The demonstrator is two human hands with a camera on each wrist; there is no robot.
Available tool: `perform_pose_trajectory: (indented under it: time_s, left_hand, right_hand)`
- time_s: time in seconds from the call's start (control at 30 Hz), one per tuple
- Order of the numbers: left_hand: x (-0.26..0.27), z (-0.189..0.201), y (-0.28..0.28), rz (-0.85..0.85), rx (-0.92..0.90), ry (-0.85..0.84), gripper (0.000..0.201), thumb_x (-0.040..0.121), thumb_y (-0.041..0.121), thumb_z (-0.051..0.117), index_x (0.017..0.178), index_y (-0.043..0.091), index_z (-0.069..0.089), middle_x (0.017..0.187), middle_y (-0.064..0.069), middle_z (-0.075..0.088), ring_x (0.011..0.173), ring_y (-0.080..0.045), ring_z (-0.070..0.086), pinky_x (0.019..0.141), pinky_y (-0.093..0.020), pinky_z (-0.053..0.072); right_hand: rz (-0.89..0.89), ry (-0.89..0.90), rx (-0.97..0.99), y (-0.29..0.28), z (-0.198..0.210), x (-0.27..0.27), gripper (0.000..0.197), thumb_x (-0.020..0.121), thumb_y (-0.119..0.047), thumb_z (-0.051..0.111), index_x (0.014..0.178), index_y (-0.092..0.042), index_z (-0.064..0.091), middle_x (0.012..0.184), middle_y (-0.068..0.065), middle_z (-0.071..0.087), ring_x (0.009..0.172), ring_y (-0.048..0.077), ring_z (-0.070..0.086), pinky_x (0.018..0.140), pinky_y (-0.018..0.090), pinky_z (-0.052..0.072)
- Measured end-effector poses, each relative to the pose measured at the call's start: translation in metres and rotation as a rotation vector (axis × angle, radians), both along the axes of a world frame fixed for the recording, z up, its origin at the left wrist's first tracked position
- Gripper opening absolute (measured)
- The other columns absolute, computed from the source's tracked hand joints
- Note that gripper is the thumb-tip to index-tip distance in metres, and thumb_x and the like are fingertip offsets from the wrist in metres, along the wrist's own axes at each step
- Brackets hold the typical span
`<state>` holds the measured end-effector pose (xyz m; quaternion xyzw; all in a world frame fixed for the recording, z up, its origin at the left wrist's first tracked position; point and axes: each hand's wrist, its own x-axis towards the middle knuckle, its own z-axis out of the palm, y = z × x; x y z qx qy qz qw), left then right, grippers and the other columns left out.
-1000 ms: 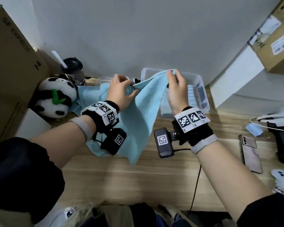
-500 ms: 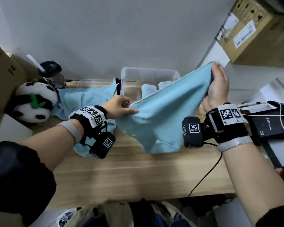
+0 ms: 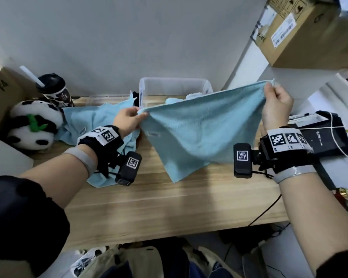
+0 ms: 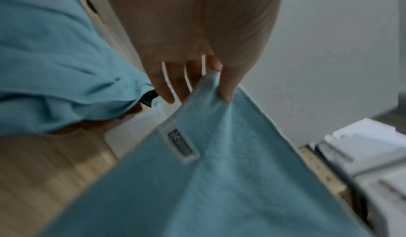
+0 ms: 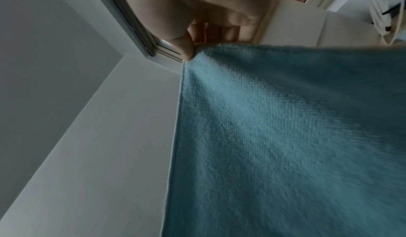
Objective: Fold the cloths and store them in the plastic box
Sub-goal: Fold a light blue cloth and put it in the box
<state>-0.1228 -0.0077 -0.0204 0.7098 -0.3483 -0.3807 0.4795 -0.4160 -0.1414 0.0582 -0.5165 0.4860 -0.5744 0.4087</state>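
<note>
A light blue cloth (image 3: 197, 133) hangs stretched between my two hands above the wooden table (image 3: 169, 205). My left hand (image 3: 129, 121) pinches one upper corner; the left wrist view shows thumb and fingers (image 4: 226, 88) clamped on that corner beside a small sewn label (image 4: 182, 145). My right hand (image 3: 275, 103) pinches the other upper corner, held higher at the right; the cloth (image 5: 285, 136) fills the right wrist view. A clear plastic box (image 3: 175, 87) stands at the back by the wall with folded pale cloths (image 3: 181, 99) inside. More blue cloths (image 3: 84, 121) lie crumpled at the left.
A panda plush (image 3: 32, 125) and a dark cup with a straw (image 3: 54, 91) sit at the back left. Cardboard boxes stand at the far left (image 3: 0, 93) and top right (image 3: 301, 31). A black device with white cables (image 3: 325, 135) lies at the right.
My right hand has pulled its corner of the cloth rightward and away from my left hand, spreading the cloth out wide. The left hand keeps its corner near the box.
</note>
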Motion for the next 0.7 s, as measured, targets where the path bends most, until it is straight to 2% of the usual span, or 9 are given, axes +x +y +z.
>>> perform_pose_trajectory:
  time_s: [0.07,0.13,0.17,0.23,0.4,0.47,0.57,0.63,0.7]
  left_hand:
    - [-0.002,0.014,-0.006,0.135,-0.135,0.170,0.019,0.089,0.012,0.060,0.072,0.019,0.057,0.061,0.009,0.067,0.059,-0.005,0.062,0.064,-0.023,0.052]
    - [-0.003,0.031,-0.012,0.213,-0.249,0.307,0.023,0.087,0.012,0.063,0.067,0.019,0.054,0.052,0.012,0.063,0.049,-0.001,0.058,0.053,-0.017,0.048]
    - [-0.003,0.039,-0.014,0.226,-0.292,0.360,0.024,0.087,0.013,0.063,0.066,0.018,0.053,0.052,0.011,0.061,0.049,-0.002,0.057,0.050,-0.017,0.047]
    - [-0.002,0.054,-0.016,0.229,-0.368,0.452,0.022,0.088,0.016,0.062,0.068,0.017,0.053,0.056,0.008,0.061,0.053,-0.006,0.056,0.049,-0.018,0.047]
    - [0.006,0.059,-0.009,0.186,-0.431,0.564,0.026,0.090,0.019,0.059,0.065,0.016,0.052,0.059,0.002,0.061,0.054,-0.014,0.061,0.055,-0.029,0.055]
    - [0.008,0.047,-0.003,0.188,-0.382,0.569,0.028,0.090,0.020,0.059,0.063,0.016,0.053,0.064,0.001,0.061,0.056,-0.016,0.061,0.051,-0.030,0.055]
    - [0.007,0.016,0.009,0.180,-0.199,0.505,0.031,0.090,0.020,0.058,0.060,0.017,0.059,0.057,0.005,0.064,0.048,-0.011,0.061,0.042,-0.022,0.050]
    - [0.007,-0.014,0.021,0.094,-0.018,0.420,0.025,0.090,0.020,0.059,0.066,0.015,0.057,0.054,0.003,0.063,0.041,-0.012,0.059,0.034,-0.022,0.047]
    - [0.005,-0.044,0.034,-0.017,0.149,0.351,0.016,0.087,0.019,0.063,0.080,0.005,0.060,0.064,-0.005,0.067,0.049,-0.019,0.061,0.037,-0.024,0.049]
  right_hand:
    - [-0.047,-0.044,0.030,-0.005,0.001,-0.001,0.018,0.091,-0.014,0.053,0.092,-0.008,0.070,0.065,-0.017,0.056,0.072,0.004,0.045,0.072,0.019,0.040]
    - [-0.076,-0.117,0.061,-0.010,0.004,-0.001,0.023,0.093,-0.011,0.051,0.108,0.002,0.063,0.086,-0.002,0.065,0.089,0.011,0.057,0.085,0.020,0.045]
    - [-0.065,-0.165,0.079,-0.012,0.007,-0.001,0.020,0.093,-0.011,0.051,0.105,-0.002,0.064,0.094,0.004,0.067,0.097,0.017,0.060,0.091,0.024,0.046]
    - [-0.021,-0.258,0.096,-0.012,0.013,-0.001,0.014,0.093,-0.010,0.051,0.092,-0.011,0.064,0.088,0.004,0.067,0.091,0.017,0.061,0.085,0.025,0.048]
    - [0.048,-0.390,0.077,0.003,0.012,-0.005,0.018,0.096,-0.008,0.045,0.089,-0.010,0.062,0.087,0.003,0.064,0.090,0.016,0.060,0.080,0.024,0.049]
    - [0.064,-0.363,0.125,0.011,-0.003,-0.008,0.023,0.095,-0.010,0.046,0.078,-0.013,0.061,0.073,-0.003,0.065,0.078,0.011,0.058,0.070,0.022,0.045]
    - [0.055,-0.283,0.262,0.017,-0.045,-0.018,0.022,0.093,-0.009,0.048,0.078,-0.014,0.063,0.069,-0.008,0.069,0.073,0.007,0.062,0.076,0.023,0.048]
    - [0.065,-0.100,0.459,0.024,-0.076,-0.024,0.023,0.093,-0.012,0.047,0.075,-0.012,0.061,0.071,-0.005,0.066,0.074,0.008,0.061,0.074,0.025,0.047]
    - [0.177,0.190,0.696,0.035,-0.112,-0.036,0.022,0.089,-0.016,0.052,0.076,-0.004,0.065,0.072,0.002,0.068,0.070,0.016,0.062,0.062,0.027,0.043]
